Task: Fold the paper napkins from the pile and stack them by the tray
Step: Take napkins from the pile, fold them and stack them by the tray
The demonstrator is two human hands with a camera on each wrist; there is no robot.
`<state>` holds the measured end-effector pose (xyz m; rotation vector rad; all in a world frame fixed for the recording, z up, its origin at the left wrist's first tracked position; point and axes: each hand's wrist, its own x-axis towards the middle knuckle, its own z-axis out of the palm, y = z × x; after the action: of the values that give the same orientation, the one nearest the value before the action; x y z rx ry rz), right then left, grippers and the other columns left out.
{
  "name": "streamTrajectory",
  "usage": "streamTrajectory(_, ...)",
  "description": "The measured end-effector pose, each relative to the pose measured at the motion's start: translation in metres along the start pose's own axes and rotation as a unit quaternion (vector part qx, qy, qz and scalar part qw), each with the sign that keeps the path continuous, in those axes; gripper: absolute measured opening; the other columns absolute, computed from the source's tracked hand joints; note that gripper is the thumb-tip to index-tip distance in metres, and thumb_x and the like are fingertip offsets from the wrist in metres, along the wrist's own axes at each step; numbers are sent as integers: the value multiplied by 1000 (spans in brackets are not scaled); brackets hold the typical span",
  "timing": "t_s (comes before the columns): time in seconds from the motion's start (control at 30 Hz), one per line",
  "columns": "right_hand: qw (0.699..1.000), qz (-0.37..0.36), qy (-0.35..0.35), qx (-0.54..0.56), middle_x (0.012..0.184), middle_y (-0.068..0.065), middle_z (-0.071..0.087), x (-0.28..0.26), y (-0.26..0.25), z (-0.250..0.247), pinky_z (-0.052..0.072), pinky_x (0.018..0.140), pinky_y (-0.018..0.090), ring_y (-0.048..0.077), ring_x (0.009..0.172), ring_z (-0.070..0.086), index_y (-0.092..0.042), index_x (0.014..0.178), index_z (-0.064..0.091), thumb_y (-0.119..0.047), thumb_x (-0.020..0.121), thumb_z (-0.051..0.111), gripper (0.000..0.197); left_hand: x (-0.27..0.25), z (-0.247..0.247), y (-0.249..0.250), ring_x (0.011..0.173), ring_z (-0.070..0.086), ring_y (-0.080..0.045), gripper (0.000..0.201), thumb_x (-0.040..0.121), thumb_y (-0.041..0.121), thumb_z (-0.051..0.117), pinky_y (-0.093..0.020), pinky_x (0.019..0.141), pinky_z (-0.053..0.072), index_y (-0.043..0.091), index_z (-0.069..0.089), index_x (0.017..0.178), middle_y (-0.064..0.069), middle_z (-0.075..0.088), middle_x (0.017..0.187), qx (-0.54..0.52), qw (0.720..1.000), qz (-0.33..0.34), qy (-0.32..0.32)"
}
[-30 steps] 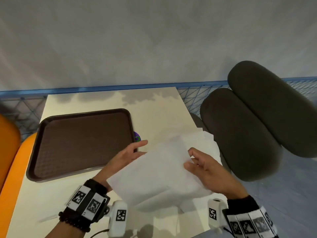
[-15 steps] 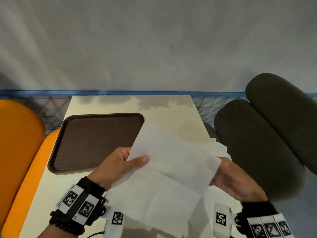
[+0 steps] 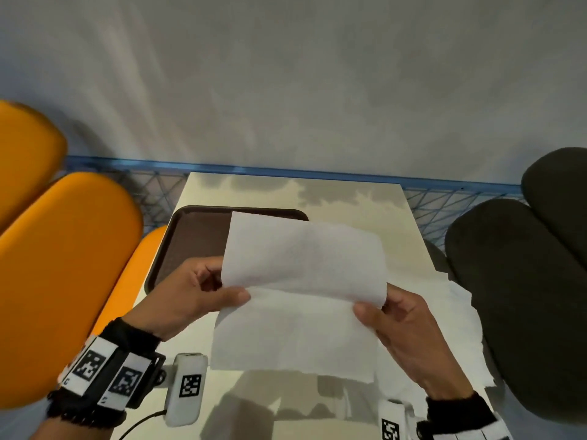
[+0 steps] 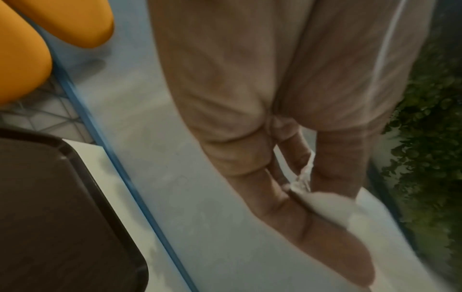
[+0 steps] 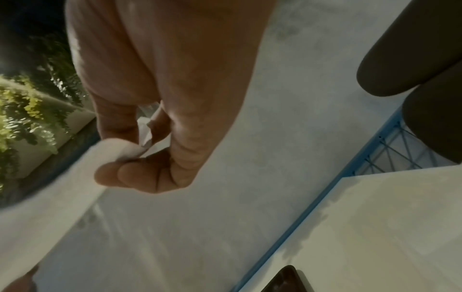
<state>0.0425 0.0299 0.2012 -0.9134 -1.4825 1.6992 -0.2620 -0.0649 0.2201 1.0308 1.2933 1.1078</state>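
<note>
Both hands hold one white paper napkin (image 3: 301, 290) in the air above the table (image 3: 397, 230), over its near half. The left hand (image 3: 187, 296) pinches the napkin's left edge between thumb and curled fingers; the right hand (image 3: 403, 325) pinches the right edge the same way. The upper half of the napkin bends toward the person along a crease between the two grips. The brown tray (image 3: 193, 236) lies at the table's far left corner – the napkin covers part of it from view. At the table's right edge lies white paper, probably the pile (image 3: 460, 312), but it is mostly hidden.
</note>
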Motion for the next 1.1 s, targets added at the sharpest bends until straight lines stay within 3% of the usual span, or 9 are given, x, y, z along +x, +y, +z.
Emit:
streamTrajectory(0.17, 998, -37, -4, -54, 79, 0, 75, 5, 4, 1, 51, 65, 17, 8, 70, 68, -16, 82, 80, 24, 85, 56, 47, -3, -14, -5, 103, 72, -24, 20, 83, 14, 75, -34, 87, 59, 15, 79, 102, -10, 76, 108, 45, 998, 36, 0)
streamTrajectory(0.33, 995, -91, -28, -40, 85, 6, 72, 4, 14, -6, 51, 69, 24, 19, 79, 67, -13, 77, 77, 30, 78, 45, 53, -2, -12, 1, 58, 62, -3, 34, 97, -15, 39, -12, 56, 48, -10, 72, 93, 7, 68, 62, 35, 999, 6, 14)
streamTrajectory(0.43, 993, -108, -44, -28, 90, 10, 71, 0, 14, -6, 48, 66, 21, 23, 81, 67, -11, 77, 78, 5, 81, 59, 25, 2, -11, 2, 70, 68, -14, 25, 90, 8, 54, -21, 61, 54, -10, 71, 87, -11, 73, 82, -45, 998, 30, 22)
streamTrajectory(0.53, 989, -111, -68, -71, 107, 6, 73, -5, 19, -16, 51, 77, 29, 26, 101, 68, -15, 78, 78, 18, 81, 51, 42, 5, -8, 4, 76, 68, -16, 41, 72, 47, 80, -25, 63, 56, 8, 75, 86, -5, 72, 85, 51, 994, 80, 60)
streamTrajectory(0.7, 956, -153, -7, -249, 122, -4, 67, -8, -4, -17, 47, 91, 33, 21, 117, 61, -28, 91, 67, 2, 75, 56, 35, 5, 12, 17, 85, 64, -22, 29, 76, 38, 81, -36, 71, 58, 29, 68, 100, -2, 64, 94, 208, 964, 159, 56)
streamTrajectory(0.8, 907, -186, -55, -374, 121, -19, 62, 4, -15, 20, 45, 96, 30, 10, 119, 57, -31, 114, 67, -45, 91, 68, 27, -2, 25, 27, 93, 65, -17, 38, 78, 44, 75, -25, 80, 56, 40, 63, 113, 7, 64, 97, 305, 935, 181, 14)
streamTrajectory(0.87, 884, -166, -115, -422, 114, -21, 61, 14, -10, 45, 46, 93, 36, 5, 111, 55, -35, 115, 65, -60, 93, 57, 34, -7, 34, 36, 96, 68, -11, 39, 79, 45, 70, -19, 84, 55, 38, 61, 117, 12, 67, 98, 322, 927, 189, -17)
streamTrajectory(1.0, 884, -196, -136, -402, 77, -12, 57, 25, -1, 65, 45, 68, 43, 10, 77, 50, -23, 86, 68, -44, 101, 51, 31, -14, 34, 45, 97, 65, -6, 44, 76, 52, 70, -20, 83, 53, 40, 61, 117, 18, 64, 100, 359, 913, 192, 18)
streamTrajectory(1.1, 875, -227, -145, -403, 75, -14, 56, 26, -10, 67, 43, 65, 40, 10, 74, 48, -24, 83, 69, -43, 101, 47, 34, -15, 34, 49, 101, 64, 0, 57, 64, 61, 79, -18, 87, 50, 43, 65, 116, 24, 68, 101, 359, 919, 162, 28)
